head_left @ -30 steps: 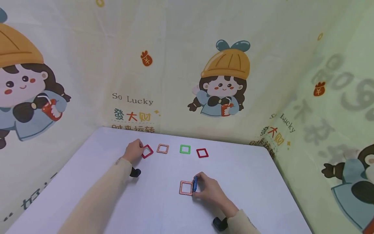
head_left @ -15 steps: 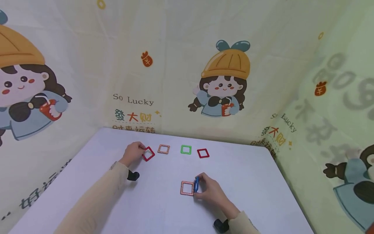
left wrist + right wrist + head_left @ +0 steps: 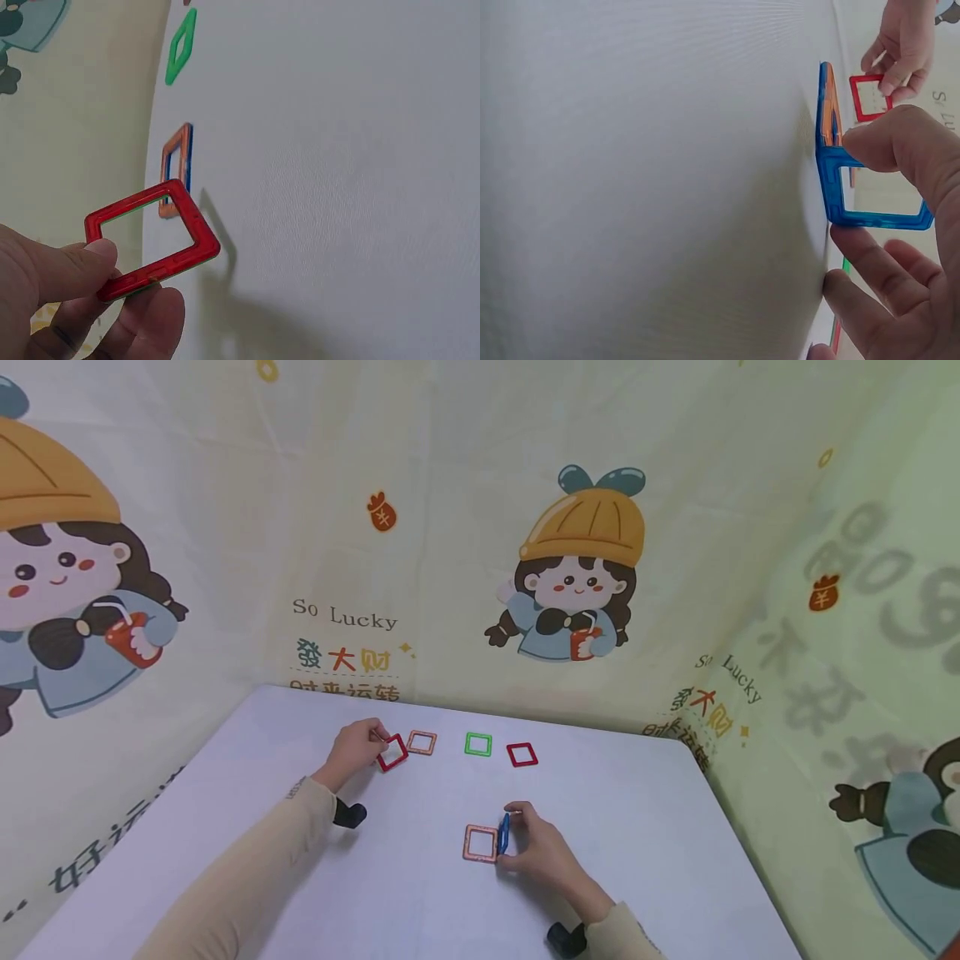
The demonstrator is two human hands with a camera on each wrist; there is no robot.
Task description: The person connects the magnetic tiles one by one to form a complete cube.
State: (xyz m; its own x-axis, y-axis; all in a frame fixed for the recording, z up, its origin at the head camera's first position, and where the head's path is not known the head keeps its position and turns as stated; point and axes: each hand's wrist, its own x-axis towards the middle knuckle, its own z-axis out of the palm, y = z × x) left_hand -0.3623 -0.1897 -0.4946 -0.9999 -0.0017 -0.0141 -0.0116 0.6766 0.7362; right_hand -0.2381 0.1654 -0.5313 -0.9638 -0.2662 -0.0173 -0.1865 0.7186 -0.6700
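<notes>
Pinching a red square frame (image 3: 392, 752) by one corner between thumb and curled fingers, the left hand (image 3: 358, 750) held it lifted off the white table (image 3: 637, 827) near the far left of the row. In the left wrist view that red square frame (image 3: 152, 238) hung tilted above the table, casting a shadow on it, with the thumb on top and two fingers beneath. Just right of it lay an orange square frame (image 3: 422, 742) flat on the table, close to the lifted piece; whether they touched could not be told. Further right in the same row lay a green square frame (image 3: 477, 744) and then a second red frame (image 3: 521, 754), each apart from its neighbour.

Nearer the person, a pink-orange frame (image 3: 480, 843) lay flat on the table. At its right edge a blue square frame (image 3: 504, 833) stood upright on edge, touching it. The right hand (image 3: 543, 852) gripped this blue piece, thumb on one side and fingers curled round the other. In the right wrist view the blue square frame (image 3: 870, 217) rose straight from the table with the thumb pressed on its upper bar.

Behind the table hung a pale cartoon-printed cloth (image 3: 585, 552).
</notes>
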